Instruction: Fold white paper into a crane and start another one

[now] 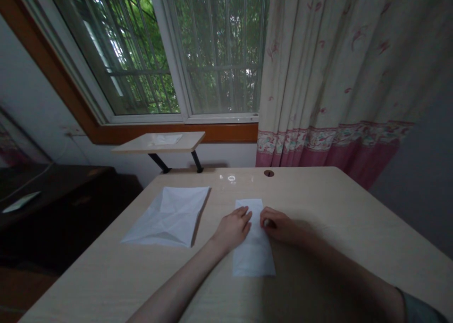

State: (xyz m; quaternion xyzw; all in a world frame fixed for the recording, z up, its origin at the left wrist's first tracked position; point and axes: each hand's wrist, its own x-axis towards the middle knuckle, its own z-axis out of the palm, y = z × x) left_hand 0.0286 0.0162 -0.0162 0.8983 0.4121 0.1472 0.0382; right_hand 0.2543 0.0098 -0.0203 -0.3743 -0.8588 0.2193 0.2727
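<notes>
a narrow folded paper [253, 254] lies lengthwise on the pale table [329, 205], its far half under both hands and its near end running back between the forearms towards the wearer. the left hand [233, 228] lies flat and spread, palm down, fingers stretched forward with their tips on the paper's left edge; it grips nothing. the right hand [279, 226] meets it from the other side, knuckles raised and fingers curled down onto the sheet, tips almost touching those of the left. whether it pinches an edge or only presses cannot be told from this angle. both forearms reach in from the near edge of the table and converge on the strip, the right one showing a dark sleeve [421, 309] near the elbow. by the look of it, the step in hand is the flattening of a fold. any further move would call for square edges and even pressure along the crease, one hand pinning while the other slides. well to the left of the left hand lies a second sheet [170, 214], opened out and marked with creases. beyond the fingertips is a round hole [269, 173] in the tabletop. farther off, a small shelf [159, 142] sits under the barred window [159, 54], with a patterned curtain [336, 68] beyond the right hand.
</notes>
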